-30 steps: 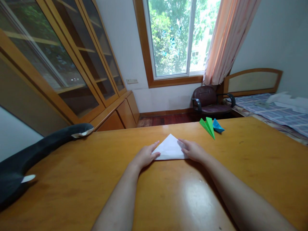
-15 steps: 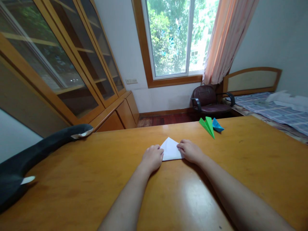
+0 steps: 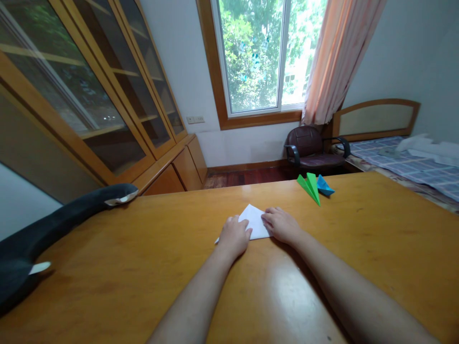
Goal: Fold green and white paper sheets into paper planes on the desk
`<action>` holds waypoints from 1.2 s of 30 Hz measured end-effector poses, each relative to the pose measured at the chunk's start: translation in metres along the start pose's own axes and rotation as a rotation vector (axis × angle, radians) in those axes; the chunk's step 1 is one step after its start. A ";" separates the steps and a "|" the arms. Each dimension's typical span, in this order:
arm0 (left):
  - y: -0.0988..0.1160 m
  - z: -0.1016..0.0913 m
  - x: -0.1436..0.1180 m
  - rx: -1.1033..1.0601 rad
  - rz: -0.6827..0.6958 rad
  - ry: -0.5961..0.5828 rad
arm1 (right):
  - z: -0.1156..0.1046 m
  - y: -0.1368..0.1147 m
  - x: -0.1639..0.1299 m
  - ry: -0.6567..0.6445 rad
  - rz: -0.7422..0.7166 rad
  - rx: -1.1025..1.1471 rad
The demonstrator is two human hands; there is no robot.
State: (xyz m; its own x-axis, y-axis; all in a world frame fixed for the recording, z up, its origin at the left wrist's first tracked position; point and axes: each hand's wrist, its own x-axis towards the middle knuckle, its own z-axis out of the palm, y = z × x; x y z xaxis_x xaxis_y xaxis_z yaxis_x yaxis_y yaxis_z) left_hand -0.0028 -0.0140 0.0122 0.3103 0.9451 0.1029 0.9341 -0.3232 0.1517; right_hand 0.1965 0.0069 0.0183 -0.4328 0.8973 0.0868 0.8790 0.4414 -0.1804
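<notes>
a white sheet of paper folded to a point (image 3: 255, 220) lies flat on the shiny yellow-brown wooden tabletop (image 3: 107, 267), about midway between the left and right edges and closer to the far edge than the near one. the left hand (image 3: 234, 237) lies on top of the paper's left part with its fingers curled down, pressing on it, and a thin white corner pokes out past this hand on the left. the right hand (image 3: 281, 224) lies flat on the paper's right part, fingers bent a little and pointing left. both hands touch the paper and sit close together. near the far edge of the tabletop, toward the right, a green paper plane (image 3: 310, 188) rests just beside a blue folded paper shape (image 3: 325, 186). along the left edge lies a long dark grey soft thing with white tips (image 3: 53, 224). no writing can be read on the paper or on anything else.
</notes>
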 end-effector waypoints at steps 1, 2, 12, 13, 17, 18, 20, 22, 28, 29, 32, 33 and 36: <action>0.000 0.000 0.000 -0.017 -0.005 0.001 | 0.000 0.000 0.000 0.004 0.001 0.005; 0.000 -0.001 0.000 -0.033 -0.010 0.003 | 0.000 -0.001 0.000 0.004 0.003 0.011; -0.010 0.003 0.004 -0.323 -0.140 0.078 | 0.004 0.002 0.001 0.035 0.073 0.155; -0.011 0.004 0.004 -0.350 -0.146 0.090 | 0.003 0.002 0.001 0.043 0.085 0.167; -0.012 0.005 0.006 -0.438 -0.139 0.105 | -0.001 0.003 0.000 0.071 0.132 0.222; -0.011 0.005 0.006 -0.444 -0.127 0.104 | -0.001 0.003 0.000 0.081 0.132 0.238; -0.009 0.004 0.005 -0.437 -0.092 0.113 | -0.001 0.004 0.000 0.117 0.131 0.281; -0.005 0.001 0.004 -0.427 -0.043 0.145 | 0.001 0.004 0.001 0.171 0.164 0.355; 0.003 -0.008 -0.003 -0.458 0.136 0.225 | 0.003 0.011 0.006 0.293 0.201 0.724; 0.004 -0.009 -0.005 -0.459 0.159 0.229 | 0.002 0.012 0.006 0.287 0.188 0.762; 0.007 -0.011 -0.007 -0.442 0.201 0.244 | -0.002 0.013 0.006 0.273 0.193 0.831; 0.007 -0.012 -0.008 -0.436 0.209 0.249 | -0.003 0.013 0.006 0.274 0.199 0.854; 0.009 -0.014 -0.009 -0.418 0.217 0.260 | -0.006 0.010 0.005 0.271 0.210 0.915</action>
State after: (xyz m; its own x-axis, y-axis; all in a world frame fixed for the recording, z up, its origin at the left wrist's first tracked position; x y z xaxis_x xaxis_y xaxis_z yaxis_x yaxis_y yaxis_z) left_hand 0.0002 -0.0257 0.0259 0.3844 0.8283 0.4076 0.6871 -0.5516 0.4728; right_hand 0.2044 0.0158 0.0226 -0.1238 0.9781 0.1675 0.3881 0.2031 -0.8989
